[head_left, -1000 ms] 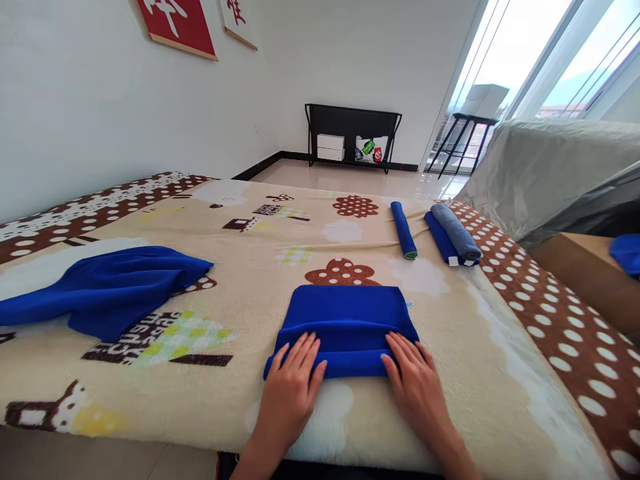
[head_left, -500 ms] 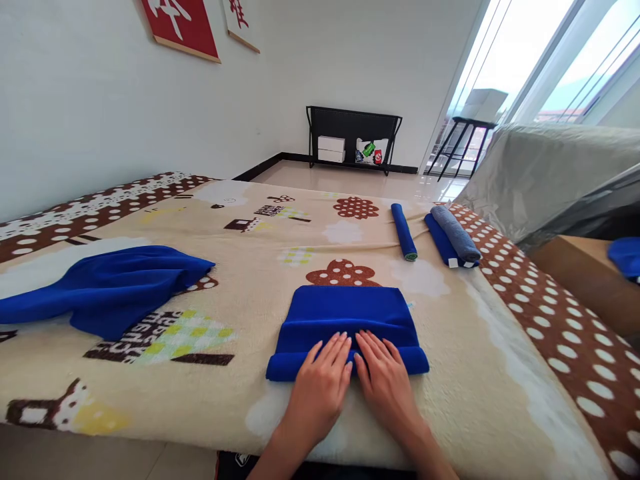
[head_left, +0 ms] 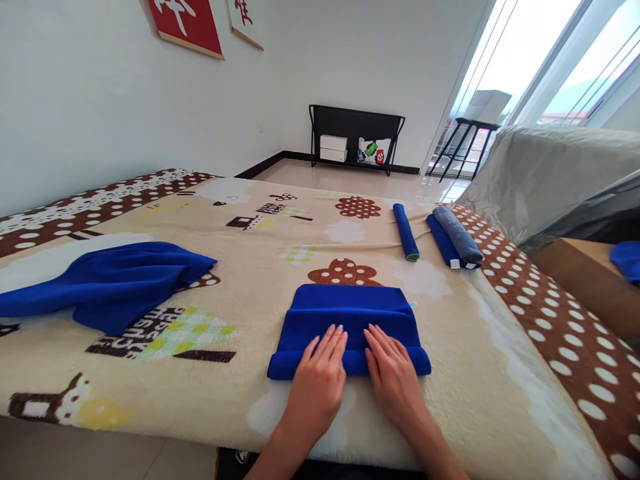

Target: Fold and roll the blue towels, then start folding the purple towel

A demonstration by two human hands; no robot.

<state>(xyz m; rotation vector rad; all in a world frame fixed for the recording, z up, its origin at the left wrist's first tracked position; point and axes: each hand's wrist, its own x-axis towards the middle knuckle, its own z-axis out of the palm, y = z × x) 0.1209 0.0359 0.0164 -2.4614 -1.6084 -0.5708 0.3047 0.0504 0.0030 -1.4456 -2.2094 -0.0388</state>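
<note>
Covering the bed (head_left: 260, 393), a patterned blanket (head_left: 280, 240) lay before you beneath a white wall (head_left: 100, 100). Your left hand (head_left: 317, 380) and right hand (head_left: 395, 377), fingers flat and apart, pressed the half-rolled blue towel (head_left: 350, 313) near the bed's front edge; a loose blue cloth (head_left: 110, 283) lay left, three rolled towels (head_left: 440, 233) far right.

We see open blanket (head_left: 260, 267) all round the folded towel (head_left: 350, 313); loose blue cloth (head_left: 110, 283) blocks far left, rolled towels (head_left: 435, 233) sit well back on the right.
</note>
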